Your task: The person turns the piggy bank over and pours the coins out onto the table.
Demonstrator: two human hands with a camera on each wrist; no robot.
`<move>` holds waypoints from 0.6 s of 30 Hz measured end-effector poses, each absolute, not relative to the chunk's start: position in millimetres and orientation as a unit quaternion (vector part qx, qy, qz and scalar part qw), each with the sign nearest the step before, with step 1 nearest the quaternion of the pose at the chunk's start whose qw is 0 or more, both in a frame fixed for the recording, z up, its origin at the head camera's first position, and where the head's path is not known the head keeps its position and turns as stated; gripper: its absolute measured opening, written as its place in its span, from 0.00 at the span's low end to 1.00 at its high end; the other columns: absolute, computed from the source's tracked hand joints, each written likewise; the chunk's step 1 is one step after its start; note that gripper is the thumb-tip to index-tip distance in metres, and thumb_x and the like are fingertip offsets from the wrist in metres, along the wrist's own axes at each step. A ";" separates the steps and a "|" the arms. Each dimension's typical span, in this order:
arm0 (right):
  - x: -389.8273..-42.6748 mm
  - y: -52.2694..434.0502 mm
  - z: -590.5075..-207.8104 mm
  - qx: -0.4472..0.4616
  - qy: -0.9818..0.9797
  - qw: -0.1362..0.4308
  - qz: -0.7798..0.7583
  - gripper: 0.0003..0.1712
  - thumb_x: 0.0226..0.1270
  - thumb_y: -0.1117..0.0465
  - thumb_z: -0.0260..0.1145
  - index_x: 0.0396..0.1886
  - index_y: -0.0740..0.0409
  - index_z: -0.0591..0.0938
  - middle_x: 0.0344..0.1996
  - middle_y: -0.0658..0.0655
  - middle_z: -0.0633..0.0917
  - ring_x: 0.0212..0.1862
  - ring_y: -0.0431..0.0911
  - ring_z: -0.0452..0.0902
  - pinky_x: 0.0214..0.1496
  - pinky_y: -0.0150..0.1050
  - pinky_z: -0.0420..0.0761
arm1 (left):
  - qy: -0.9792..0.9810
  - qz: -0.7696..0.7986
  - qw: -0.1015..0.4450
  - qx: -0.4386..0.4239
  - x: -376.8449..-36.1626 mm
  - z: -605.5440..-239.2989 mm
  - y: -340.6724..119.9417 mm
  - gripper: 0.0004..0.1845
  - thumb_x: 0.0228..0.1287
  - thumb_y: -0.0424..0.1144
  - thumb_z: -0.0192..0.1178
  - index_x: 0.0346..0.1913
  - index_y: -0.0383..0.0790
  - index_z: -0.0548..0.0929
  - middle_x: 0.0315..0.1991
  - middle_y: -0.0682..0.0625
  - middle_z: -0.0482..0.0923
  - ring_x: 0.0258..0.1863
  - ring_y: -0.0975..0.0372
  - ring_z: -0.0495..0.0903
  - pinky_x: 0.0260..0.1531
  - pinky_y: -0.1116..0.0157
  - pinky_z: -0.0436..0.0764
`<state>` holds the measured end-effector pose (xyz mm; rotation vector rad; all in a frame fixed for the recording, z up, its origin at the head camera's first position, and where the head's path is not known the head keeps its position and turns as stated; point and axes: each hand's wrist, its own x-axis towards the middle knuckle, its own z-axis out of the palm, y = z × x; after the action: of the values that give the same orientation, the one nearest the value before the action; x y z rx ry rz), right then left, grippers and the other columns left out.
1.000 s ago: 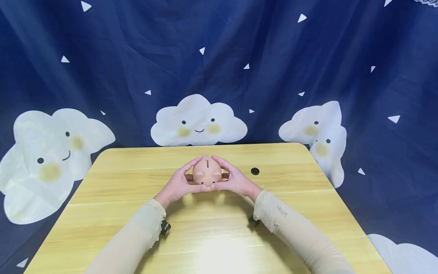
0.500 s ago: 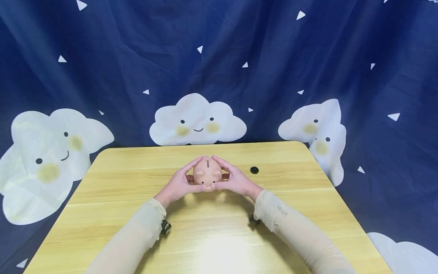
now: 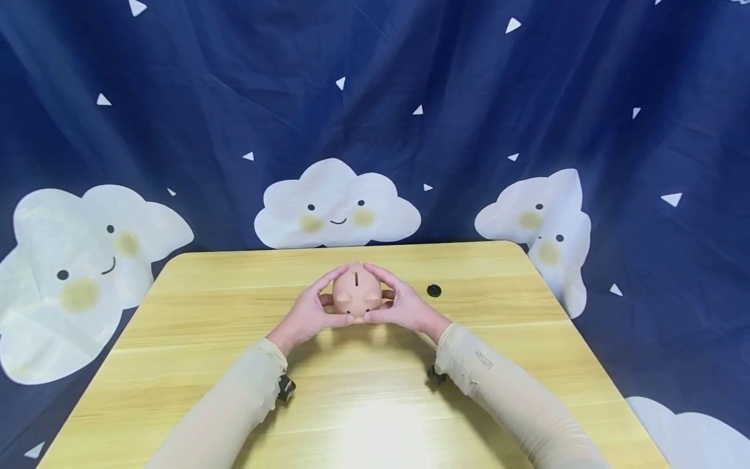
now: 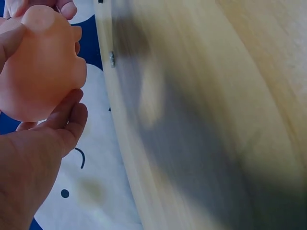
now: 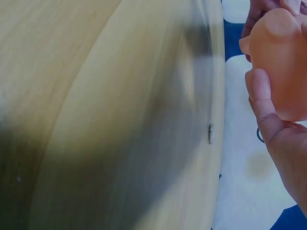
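One piggy bank [image 3: 356, 294] sits at the bench's centre, between two hands: the left hand [image 3: 307, 317] at 9 o'clock, the right hand [image 3: 404, 306] at 3 o'clock. One bench [image 3: 193, 312]. One black disc [image 3: 433, 290] lies at 3 o'clock.

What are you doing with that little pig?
A person is holding a small pink piggy bank between both hands over the middle of a wooden table. The left hand cups one side and the right hand cups the other, with fingers curled round it. The coin slot on its top faces up and its face points toward the person. A small black round thing lies on the table just past the right hand. Behind hangs a dark blue curtain with smiling clouds.
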<state>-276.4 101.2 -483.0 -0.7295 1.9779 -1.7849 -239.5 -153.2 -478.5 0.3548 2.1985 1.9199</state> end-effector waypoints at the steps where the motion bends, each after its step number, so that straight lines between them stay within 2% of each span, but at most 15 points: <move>1: -276.4 101.1 -482.9 -0.260 0.705 0.187 -0.633 0.60 0.60 0.72 0.80 0.85 0.33 0.62 0.83 0.52 0.62 0.64 0.59 0.83 0.60 0.47 0.90 | 0.744 0.650 0.099 0.120 -239.4 -478.5 -153.5 0.58 0.54 0.25 0.80 0.83 0.65 0.64 0.83 0.40 0.58 0.58 0.50 0.86 0.49 0.61 0.92; 9: -276.7 102.5 -485.7 -0.257 0.733 0.185 -0.602 0.59 0.61 0.65 0.82 0.85 0.30 0.62 0.84 0.54 0.63 0.62 0.61 0.84 0.62 0.50 0.89 | 0.744 0.647 0.112 0.120 -238.0 -482.4 -155.6 0.59 0.54 0.26 0.81 0.84 0.64 0.62 0.85 0.40 0.55 0.57 0.48 0.87 0.52 0.59 0.91; 12: -276.8 102.7 -487.1 -0.254 0.733 0.190 -0.602 0.58 0.61 0.65 0.82 0.85 0.30 0.62 0.83 0.55 0.64 0.62 0.61 0.83 0.62 0.49 0.89 | 0.743 0.649 0.115 0.117 -239.3 -485.9 -156.2 0.59 0.54 0.27 0.81 0.84 0.64 0.63 0.84 0.41 0.57 0.55 0.49 0.88 0.52 0.59 0.91; 15: -276.8 102.6 -487.6 -0.247 0.730 0.198 -0.606 0.57 0.63 0.63 0.81 0.85 0.29 0.62 0.82 0.57 0.65 0.61 0.59 0.84 0.59 0.48 0.90 | 0.740 0.652 0.116 0.114 -241.0 -487.4 -156.7 0.58 0.54 0.28 0.81 0.83 0.65 0.63 0.84 0.43 0.58 0.54 0.50 0.88 0.52 0.60 0.91; 18: -277.7 102.5 -487.6 -0.235 0.724 0.211 -0.614 0.55 0.64 0.62 0.80 0.84 0.28 0.62 0.81 0.59 0.66 0.59 0.57 0.86 0.55 0.51 0.92 | 0.735 0.658 0.116 0.111 -242.3 -488.4 -157.0 0.56 0.55 0.29 0.81 0.83 0.64 0.64 0.85 0.47 0.57 0.54 0.50 0.88 0.54 0.60 0.91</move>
<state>-277.7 102.5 -487.6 -0.6527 2.0120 -1.7059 -242.3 -157.0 -488.4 0.3256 2.1541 1.9280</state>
